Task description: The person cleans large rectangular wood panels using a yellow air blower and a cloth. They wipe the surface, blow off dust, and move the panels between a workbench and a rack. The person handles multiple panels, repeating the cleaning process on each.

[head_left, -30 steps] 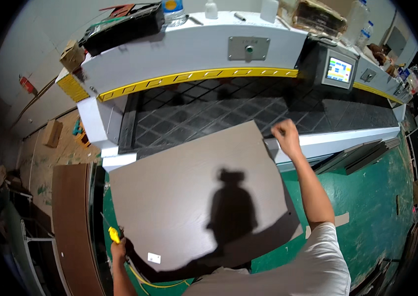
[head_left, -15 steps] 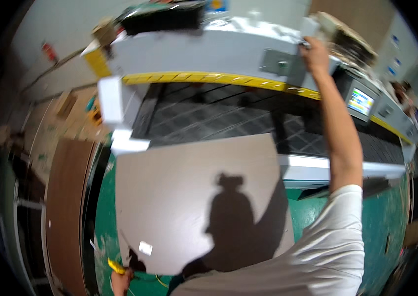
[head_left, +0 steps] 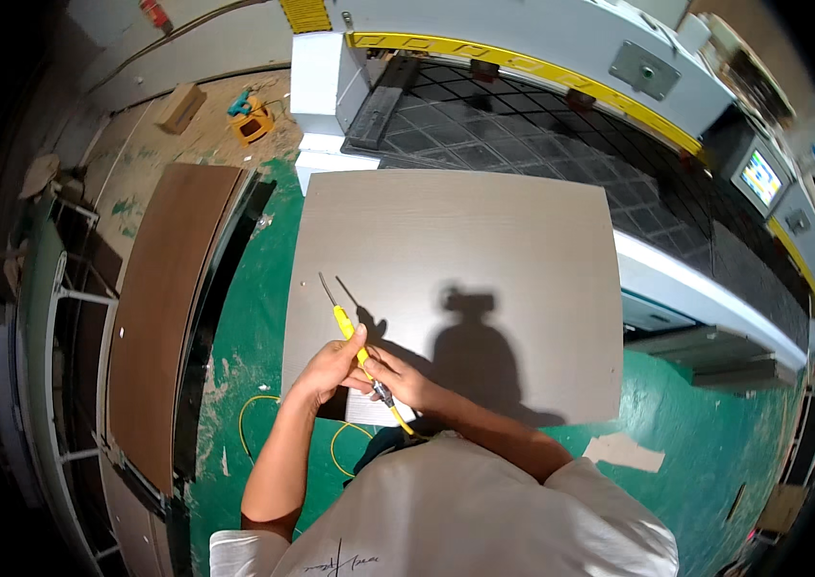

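board: wide, flat, grey-brown point(head_left: 446, 216); white label point(head_left: 363, 413) on its near edge, left of middle, partly covered | support under board: hidden; far edge overlaps black machine bed point(head_left: 484, 120) in view, contact unclear | floor: green, scuffed point(head_left: 258, 337); flat tan scrap point(head_left: 624, 452) right of board; cardboard box point(head_left: 180, 109) on bare tan section, far left

Here we are, up on the wearer's head, left eye of a pair — a wide fisheye tipped steeply down, shirt point(head_left: 465, 519) close at six o'clock. We face ahead across the grey-brown panel point(head_left: 456, 240), the left hand point(head_left: 331, 365) near us toward seven — and farther off, a yellow strip point(head_left: 542, 68) at one, a lit screen point(head_left: 761, 178) at two.
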Demonstrator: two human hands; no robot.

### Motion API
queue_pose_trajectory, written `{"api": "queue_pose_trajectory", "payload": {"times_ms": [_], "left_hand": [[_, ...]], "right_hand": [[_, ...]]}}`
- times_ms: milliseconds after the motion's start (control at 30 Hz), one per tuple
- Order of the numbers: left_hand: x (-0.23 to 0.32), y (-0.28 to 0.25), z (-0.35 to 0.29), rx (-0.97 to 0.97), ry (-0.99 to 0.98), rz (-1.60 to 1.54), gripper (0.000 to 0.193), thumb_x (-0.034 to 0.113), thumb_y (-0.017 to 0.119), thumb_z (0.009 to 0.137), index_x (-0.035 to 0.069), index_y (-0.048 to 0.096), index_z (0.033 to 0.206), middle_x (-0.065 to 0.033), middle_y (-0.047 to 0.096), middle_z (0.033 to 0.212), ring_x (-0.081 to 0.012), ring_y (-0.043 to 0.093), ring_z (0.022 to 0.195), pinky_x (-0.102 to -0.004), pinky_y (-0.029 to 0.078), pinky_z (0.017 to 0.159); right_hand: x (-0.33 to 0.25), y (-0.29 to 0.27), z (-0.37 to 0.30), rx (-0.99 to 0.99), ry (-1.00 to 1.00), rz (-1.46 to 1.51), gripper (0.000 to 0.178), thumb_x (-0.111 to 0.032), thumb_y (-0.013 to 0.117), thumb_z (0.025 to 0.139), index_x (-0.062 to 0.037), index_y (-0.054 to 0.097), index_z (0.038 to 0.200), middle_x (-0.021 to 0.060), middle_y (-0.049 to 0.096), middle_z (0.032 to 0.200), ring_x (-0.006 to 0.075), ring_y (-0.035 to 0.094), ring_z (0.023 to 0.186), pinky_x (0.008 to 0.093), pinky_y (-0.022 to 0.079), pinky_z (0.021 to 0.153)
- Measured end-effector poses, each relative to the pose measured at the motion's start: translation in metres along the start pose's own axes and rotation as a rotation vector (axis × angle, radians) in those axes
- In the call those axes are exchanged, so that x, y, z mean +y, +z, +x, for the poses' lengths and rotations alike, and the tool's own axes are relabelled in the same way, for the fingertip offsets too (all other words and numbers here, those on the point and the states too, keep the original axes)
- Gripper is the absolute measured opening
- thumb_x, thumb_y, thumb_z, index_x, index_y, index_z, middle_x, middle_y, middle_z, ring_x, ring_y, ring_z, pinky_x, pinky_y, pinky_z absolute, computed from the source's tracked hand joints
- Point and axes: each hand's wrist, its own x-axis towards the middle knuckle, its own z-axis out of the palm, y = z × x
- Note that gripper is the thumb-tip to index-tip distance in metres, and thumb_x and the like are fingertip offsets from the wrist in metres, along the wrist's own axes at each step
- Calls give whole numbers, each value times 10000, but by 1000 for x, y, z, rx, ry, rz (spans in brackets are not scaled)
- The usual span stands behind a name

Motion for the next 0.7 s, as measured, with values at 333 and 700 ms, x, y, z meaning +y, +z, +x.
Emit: {"api": "queue_pose_trajectory", "payload": {"times_ms": [333, 700], "left_hand": [[-103, -60, 30, 714, 651, 575, 408, 310, 663, 962, -31, 669, 1188, -191, 696, 1152, -348, 645, 1120, -427, 485, 1014], [-111, -127, 86, 876, 802, 1066, 536, 266, 591, 972, -32, 536, 1414, -225, 413, 1572, -410, 330, 1480, -527, 271, 1211]], "right_hand": [[3, -93, -54, 1106, -114, 198, 386, -459, 486, 1061, -84, 574, 1030, 35, 557, 766, 128, 469, 532, 282, 383, 459], [-27, 46, -234, 798, 384, 379, 516, -542, 379, 1067, -82, 581, 948, 150, 681, 948, 125, 456, 446, 266, 369, 367]]}}
